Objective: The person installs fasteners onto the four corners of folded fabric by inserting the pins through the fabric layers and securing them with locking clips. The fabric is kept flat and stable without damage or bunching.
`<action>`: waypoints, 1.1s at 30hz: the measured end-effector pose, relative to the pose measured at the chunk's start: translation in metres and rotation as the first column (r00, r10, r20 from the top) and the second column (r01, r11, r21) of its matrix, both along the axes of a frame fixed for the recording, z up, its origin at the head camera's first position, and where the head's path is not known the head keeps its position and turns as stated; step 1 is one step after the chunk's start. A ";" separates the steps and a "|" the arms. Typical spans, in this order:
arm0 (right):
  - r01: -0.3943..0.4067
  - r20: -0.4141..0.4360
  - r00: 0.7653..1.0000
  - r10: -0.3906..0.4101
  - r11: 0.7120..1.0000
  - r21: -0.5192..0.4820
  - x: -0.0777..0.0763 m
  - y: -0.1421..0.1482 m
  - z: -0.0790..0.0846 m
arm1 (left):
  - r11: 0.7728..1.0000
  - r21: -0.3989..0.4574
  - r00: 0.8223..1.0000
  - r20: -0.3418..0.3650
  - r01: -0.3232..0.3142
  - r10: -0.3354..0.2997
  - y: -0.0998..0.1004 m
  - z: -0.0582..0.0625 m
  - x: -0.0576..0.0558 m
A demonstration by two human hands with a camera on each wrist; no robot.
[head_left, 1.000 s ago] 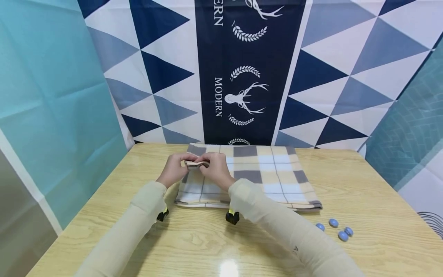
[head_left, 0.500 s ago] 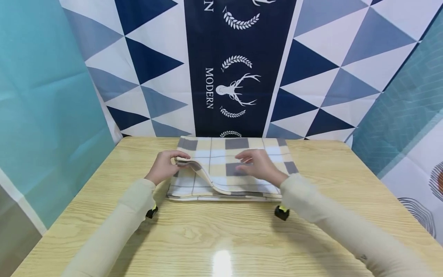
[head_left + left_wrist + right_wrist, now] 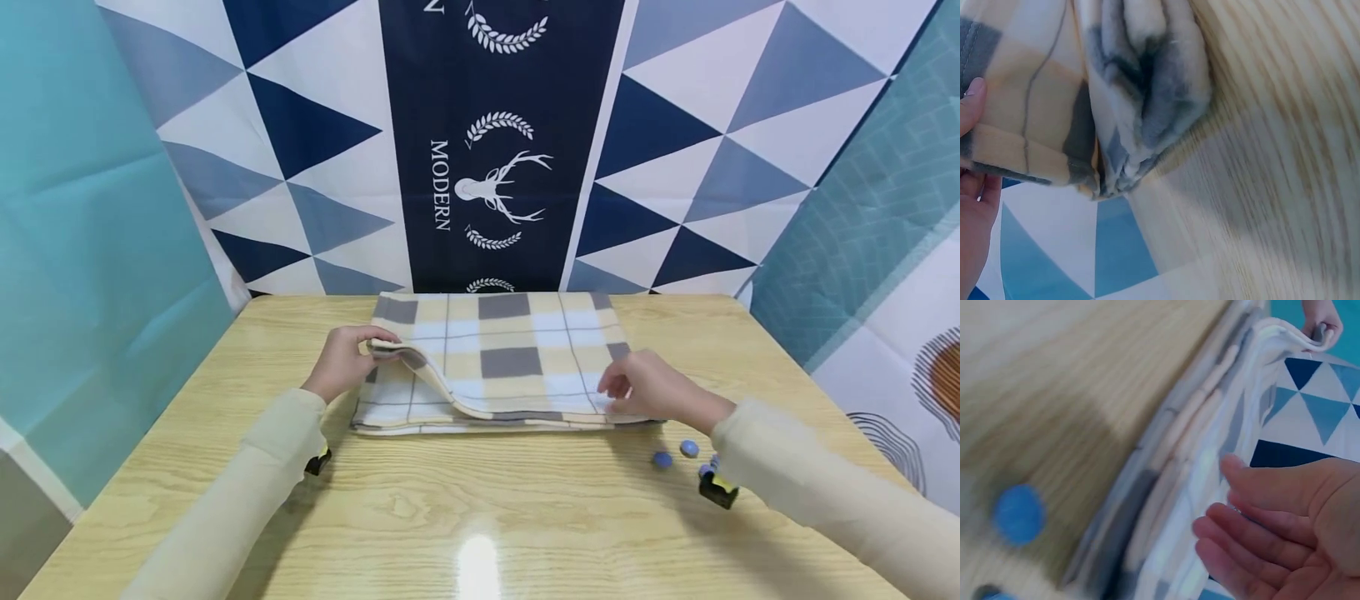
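So the blanket (image 3: 510, 358) lies between left hand (image 3: 345, 360) — pinching it — and relaxed right hand (image 3: 651, 385)

one plaid blanket (image 3: 510, 362), two hands (image 3: 341, 364), four blue pieces (image 3: 689, 448), one wooden table (image 3: 390, 508)

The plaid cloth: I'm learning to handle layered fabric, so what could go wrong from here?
First, the left hand pinches only a raised corner of the plaid cloth, and its front edge slopes down to the right, so a pull might crease or skew it. Second, the right hand, holding nothing, is near several stacked edges and could catch more layers than intended. Third, the small blue pieces lie close to the right wrist and might get knocked.
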State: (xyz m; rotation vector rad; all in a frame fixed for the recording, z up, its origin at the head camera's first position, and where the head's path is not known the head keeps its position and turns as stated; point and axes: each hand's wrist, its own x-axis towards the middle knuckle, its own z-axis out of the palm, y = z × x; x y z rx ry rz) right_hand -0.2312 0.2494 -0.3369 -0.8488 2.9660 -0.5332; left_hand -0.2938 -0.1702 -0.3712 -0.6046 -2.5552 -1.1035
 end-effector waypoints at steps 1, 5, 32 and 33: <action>-0.014 0.001 1.000 0.014 1.000 0.012 0.004 0.004 0.000 | 1.000 -0.005 1.000 -0.005 0.000 0.000 -0.001 0.001 0.000; -0.054 0.011 0.998 0.054 0.997 0.052 0.018 0.018 -0.004 | 1.000 -0.010 1.000 -0.004 0.000 0.000 -0.002 0.001 0.000; -0.035 0.063 0.998 0.028 0.994 0.107 0.045 0.041 -0.031 | 0.999 -0.016 0.999 0.006 0.031 -0.031 -0.005 -0.001 0.001; -0.041 0.062 0.998 0.034 0.994 0.105 0.044 0.041 -0.030 | 0.999 -0.018 1.000 0.009 0.030 -0.030 -0.005 0.000 0.001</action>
